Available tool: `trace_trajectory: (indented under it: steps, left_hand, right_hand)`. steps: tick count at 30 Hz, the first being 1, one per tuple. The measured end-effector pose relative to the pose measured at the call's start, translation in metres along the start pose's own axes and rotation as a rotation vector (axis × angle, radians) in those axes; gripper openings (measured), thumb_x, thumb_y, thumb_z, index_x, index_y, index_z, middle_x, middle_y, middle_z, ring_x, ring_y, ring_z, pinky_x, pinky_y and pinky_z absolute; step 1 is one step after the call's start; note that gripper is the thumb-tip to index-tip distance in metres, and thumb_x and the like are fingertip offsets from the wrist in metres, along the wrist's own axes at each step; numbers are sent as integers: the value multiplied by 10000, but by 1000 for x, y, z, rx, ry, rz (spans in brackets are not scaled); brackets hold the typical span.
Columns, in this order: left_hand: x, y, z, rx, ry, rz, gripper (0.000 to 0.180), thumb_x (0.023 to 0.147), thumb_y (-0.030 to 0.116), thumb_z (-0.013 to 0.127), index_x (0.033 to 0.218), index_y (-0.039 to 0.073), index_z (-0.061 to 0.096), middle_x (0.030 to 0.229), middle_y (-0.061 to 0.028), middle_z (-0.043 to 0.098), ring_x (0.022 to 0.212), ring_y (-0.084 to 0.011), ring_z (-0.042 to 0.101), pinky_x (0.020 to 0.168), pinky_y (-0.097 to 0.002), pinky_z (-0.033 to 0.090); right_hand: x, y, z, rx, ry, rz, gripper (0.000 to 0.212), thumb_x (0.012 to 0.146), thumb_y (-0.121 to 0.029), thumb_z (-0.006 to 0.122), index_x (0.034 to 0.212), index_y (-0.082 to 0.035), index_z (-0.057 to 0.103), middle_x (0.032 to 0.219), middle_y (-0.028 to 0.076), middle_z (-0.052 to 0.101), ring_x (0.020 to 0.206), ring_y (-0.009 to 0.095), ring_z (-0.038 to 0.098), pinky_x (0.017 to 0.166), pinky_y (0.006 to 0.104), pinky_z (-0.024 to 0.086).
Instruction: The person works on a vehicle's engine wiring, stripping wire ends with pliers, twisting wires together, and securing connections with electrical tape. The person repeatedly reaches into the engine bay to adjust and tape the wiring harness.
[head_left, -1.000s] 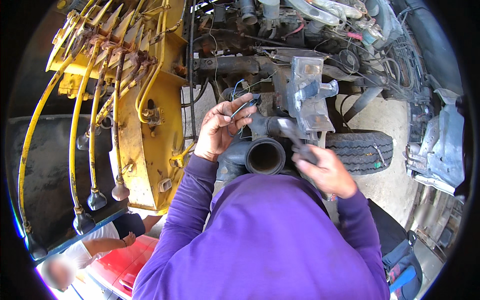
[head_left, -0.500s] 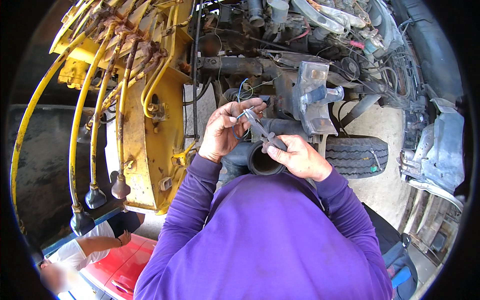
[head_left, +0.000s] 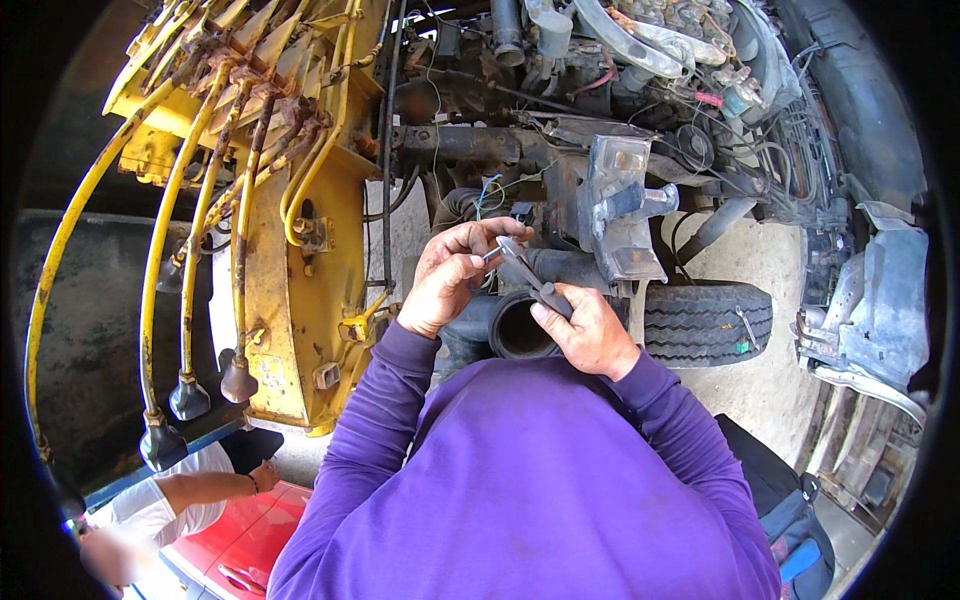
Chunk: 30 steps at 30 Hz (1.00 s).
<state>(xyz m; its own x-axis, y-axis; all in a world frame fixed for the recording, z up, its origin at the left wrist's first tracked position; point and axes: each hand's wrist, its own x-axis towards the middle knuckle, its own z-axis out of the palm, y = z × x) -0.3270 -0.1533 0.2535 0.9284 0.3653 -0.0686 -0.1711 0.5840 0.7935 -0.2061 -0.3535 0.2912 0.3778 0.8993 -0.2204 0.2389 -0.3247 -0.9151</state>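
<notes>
My left hand [head_left: 450, 272] is closed in a pinch on a thin blue wire [head_left: 492, 254]. A pair of pliers [head_left: 537, 284] is in my right hand [head_left: 594, 336], fingers wrapped round its handles. The pliers' jaws reach the wire right beside my left fingertips; whether they bite on it is too small to tell. Beyond my left hand, a loose blue curl of wire [head_left: 489, 190] shows against the dark machinery. Below the pliers gapes the round mouth of a dark pipe [head_left: 522, 330].
Yellow control levers [head_left: 160, 250] with dark knobs and a yellow steel frame [head_left: 280, 320] stand at left. An engine [head_left: 660, 50] lies ahead, a metal bracket [head_left: 622, 205] and a tyre [head_left: 705, 322] to the right. Another person's arm [head_left: 215, 487] shows at lower left near a red car [head_left: 240, 535].
My right hand and the pliers have dropped slightly toward me, and the wire loop under my left fingers no longer shows. The other person's arm has shifted a little.
</notes>
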Motion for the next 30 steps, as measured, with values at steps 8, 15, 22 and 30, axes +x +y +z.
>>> trace_trajectory:
  steps: [8,15,22,30]
  left_hand:
    - [2,1,-7,-110,61,63,182,851,195,624,770,51,547,1248,-199,645,1268,-371,604,1097,-449,456]
    - [6,-7,-9,-31,166,157,160,835,-24,651,975,25,590,1124,-139,674,1003,-236,677,961,-370,516]
    - [7,-2,0,-35,223,130,210,913,-45,651,1117,-7,614,1158,-149,675,1070,-262,698,959,-384,563]
    - [-4,9,15,-196,233,-4,182,938,-10,656,1119,-12,639,1104,-144,708,1001,-269,720,883,-368,587]
  right_hand:
    - [-9,6,-22,20,79,-35,206,960,-175,674,999,25,647,873,128,634,785,238,604,760,351,497]
    - [9,-1,-25,-78,212,-86,221,963,-174,663,1001,44,646,898,154,631,824,300,628,776,379,500]
    - [15,3,-17,-79,231,-90,208,931,-135,695,1038,43,676,1028,167,655,934,308,661,843,371,520]
    - [62,-3,4,-138,457,-390,228,848,-38,746,1068,14,716,1264,151,604,1131,316,655,939,389,542]
